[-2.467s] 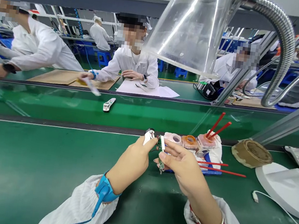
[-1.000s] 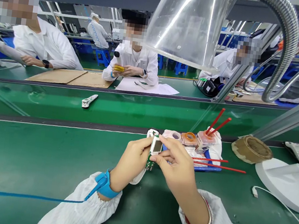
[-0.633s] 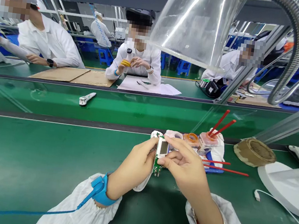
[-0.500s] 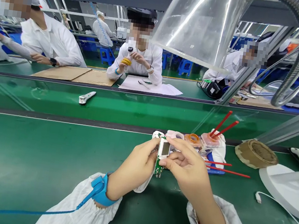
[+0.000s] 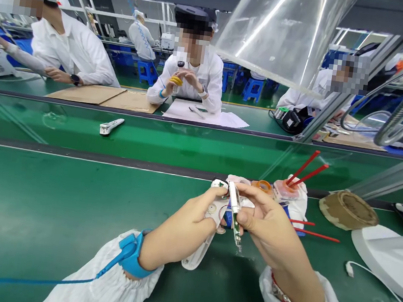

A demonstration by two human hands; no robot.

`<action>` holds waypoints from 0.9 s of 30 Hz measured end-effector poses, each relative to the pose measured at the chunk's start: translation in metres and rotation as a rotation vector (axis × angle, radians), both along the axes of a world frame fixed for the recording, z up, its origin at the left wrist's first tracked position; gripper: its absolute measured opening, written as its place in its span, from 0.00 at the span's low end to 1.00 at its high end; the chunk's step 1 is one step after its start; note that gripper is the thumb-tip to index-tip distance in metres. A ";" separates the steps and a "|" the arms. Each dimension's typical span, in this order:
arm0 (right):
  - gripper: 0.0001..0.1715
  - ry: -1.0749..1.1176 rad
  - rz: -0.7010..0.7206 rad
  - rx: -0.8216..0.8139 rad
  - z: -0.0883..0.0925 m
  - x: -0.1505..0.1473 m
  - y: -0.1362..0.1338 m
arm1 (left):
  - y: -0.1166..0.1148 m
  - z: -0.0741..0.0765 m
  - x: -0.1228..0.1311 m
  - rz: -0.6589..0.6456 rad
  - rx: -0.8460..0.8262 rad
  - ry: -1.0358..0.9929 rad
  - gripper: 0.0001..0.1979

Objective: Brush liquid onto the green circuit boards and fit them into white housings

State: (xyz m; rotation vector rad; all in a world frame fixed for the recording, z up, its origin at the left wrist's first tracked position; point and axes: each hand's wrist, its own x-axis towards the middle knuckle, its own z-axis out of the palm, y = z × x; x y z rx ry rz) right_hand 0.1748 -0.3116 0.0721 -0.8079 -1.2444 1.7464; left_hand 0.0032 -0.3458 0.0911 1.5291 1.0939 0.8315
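My left hand [image 5: 184, 228], with a blue wrist strap [image 5: 136, 254] on its wrist, grips a white plastic device housing [image 5: 196, 258]. The housing's inner side faces up, and its lower end sticks out below my fingers. Close beside it, my right hand [image 5: 273, 227] pinches a circuit board with a white-framed display [image 5: 234, 200] between thumb and fingers. The board is tilted almost edge-on, and small metal parts at its lower end are blurred. Some of my left fingers are hidden behind the housing.
Behind my right hand stand a pink container with red sticks [image 5: 285, 189] and an orange tape roll [image 5: 262, 186]. Farther right are a brown round block [image 5: 347, 210], a white lamp base [image 5: 384, 259] and a cable plug [image 5: 349, 268]. Another white housing [image 5: 111, 126] lies beyond the ledge; co-workers sit opposite.
My right hand has moved right with the circuit board, parting it from the housing and turning it edge-on. More of the housing's inside now shows in my left hand.
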 end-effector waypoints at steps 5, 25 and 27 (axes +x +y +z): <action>0.26 0.019 -0.030 0.013 -0.001 -0.003 -0.002 | 0.000 0.002 0.000 0.007 -0.090 -0.060 0.29; 0.23 0.070 -0.044 0.089 -0.003 -0.004 -0.001 | 0.006 -0.007 -0.011 -0.084 0.054 -0.061 0.28; 0.22 0.075 -0.050 0.089 -0.001 -0.004 -0.002 | 0.006 -0.007 -0.011 -0.065 0.066 -0.053 0.29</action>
